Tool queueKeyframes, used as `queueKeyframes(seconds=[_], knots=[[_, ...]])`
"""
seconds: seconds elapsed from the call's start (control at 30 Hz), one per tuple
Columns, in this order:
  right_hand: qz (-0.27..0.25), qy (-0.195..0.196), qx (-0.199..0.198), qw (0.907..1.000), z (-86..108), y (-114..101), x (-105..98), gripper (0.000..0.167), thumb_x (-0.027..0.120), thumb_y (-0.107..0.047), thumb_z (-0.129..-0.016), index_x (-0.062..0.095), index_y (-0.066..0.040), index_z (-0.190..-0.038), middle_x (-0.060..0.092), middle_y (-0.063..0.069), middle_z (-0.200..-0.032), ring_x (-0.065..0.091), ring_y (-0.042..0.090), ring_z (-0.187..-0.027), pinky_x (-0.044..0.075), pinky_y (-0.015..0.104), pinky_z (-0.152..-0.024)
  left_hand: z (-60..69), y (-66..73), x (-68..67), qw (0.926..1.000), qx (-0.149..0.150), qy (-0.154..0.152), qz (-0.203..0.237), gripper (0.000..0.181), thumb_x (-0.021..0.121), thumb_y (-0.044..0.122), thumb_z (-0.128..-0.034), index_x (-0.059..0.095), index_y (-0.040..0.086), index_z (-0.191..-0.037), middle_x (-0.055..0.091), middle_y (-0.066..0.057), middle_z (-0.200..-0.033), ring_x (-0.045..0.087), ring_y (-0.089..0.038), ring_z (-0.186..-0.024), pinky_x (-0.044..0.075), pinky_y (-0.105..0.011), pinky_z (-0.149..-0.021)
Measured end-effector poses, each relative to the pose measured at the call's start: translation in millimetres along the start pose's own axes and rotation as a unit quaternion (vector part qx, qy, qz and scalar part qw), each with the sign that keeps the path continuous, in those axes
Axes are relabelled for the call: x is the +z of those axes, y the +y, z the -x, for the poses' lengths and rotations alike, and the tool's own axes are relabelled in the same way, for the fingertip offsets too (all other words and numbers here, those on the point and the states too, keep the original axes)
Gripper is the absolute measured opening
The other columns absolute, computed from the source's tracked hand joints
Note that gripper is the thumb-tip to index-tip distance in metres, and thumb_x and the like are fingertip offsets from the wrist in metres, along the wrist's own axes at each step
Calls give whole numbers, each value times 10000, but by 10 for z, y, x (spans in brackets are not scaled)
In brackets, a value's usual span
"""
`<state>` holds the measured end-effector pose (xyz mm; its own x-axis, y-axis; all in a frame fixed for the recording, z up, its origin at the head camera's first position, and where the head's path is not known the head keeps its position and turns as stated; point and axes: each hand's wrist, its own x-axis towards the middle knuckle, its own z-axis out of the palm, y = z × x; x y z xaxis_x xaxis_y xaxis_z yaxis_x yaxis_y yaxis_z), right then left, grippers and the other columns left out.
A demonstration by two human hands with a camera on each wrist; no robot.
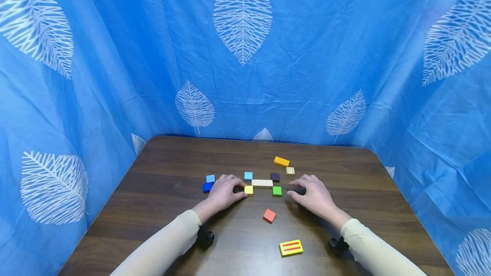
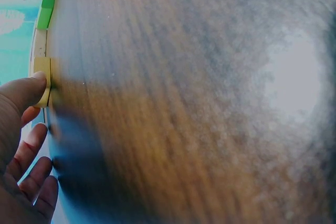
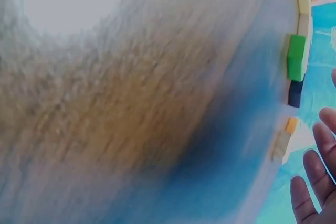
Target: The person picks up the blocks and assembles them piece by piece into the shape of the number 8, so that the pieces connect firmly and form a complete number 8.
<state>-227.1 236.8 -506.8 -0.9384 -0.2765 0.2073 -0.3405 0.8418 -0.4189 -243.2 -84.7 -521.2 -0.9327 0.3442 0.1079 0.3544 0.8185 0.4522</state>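
Note:
With thumb and forefinger my left hand [image 1: 226, 191] pinches a yellow block [image 1: 248, 190] at the lower left end of a white bar [image 1: 262, 183]; the left wrist view shows the thumb on that yellow block [image 2: 43, 83]. A light blue block [image 1: 248, 176] lies at the bar's upper left end, a dark block [image 1: 275, 177] at its upper right and a green block [image 1: 277, 191] at its lower right. Right of the green block, my right hand [image 1: 312, 195] hangs with loosely bent, parted fingers and nothing visible between them.
Beside my left hand lie a blue block [image 1: 207, 187] and another light blue one [image 1: 210, 178]. An orange block [image 1: 281, 161] and a striped block [image 1: 290, 171] lie farther back. Nearer are a red block [image 1: 269, 215] and a yellow block with red stripes [image 1: 291, 248].

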Motion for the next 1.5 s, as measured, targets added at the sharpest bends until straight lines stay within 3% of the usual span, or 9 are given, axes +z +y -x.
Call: queueKeyframes(seconds=[0.9, 1.3, 1.5], knots=[[288, -275, -560, 9976, 205, -520, 106, 382, 869, -506, -768, 805, -227, -1021, 619, -144, -913, 484, 123, -927, 408, 415, -823, 6, -8, 11, 9999, 69, 52, -54, 283, 780, 411, -903, 760, 215, -1107, 674, 10, -1112, 560, -269, -1129, 453, -492, -975], [679, -526, -897, 9923, 300, -633, 167, 383, 861, -542, -749, 792, -233, -963, 639, -104, -928, 487, 147, -944, 407, 416, -814, 2, -10, 12, 9999, 77, 43, -68, 285, 783, 411, -901, 760, 217, -1109, 676, 13, -1119, 562, -261, -1125, 458, -483, -968], [875, -431, -887, 9913, 338, -626, 233, 387, 873, -569, -713, 782, -256, -922, 621, -121, -907, 485, 137, -914, 398, 389, -792, 2, -9, 6, 10000, 64, 29, -37, 283, 784, 405, -900, 761, 213, -1107, 677, 10, -1116, 562, -264, -1128, 455, -485, -973]])
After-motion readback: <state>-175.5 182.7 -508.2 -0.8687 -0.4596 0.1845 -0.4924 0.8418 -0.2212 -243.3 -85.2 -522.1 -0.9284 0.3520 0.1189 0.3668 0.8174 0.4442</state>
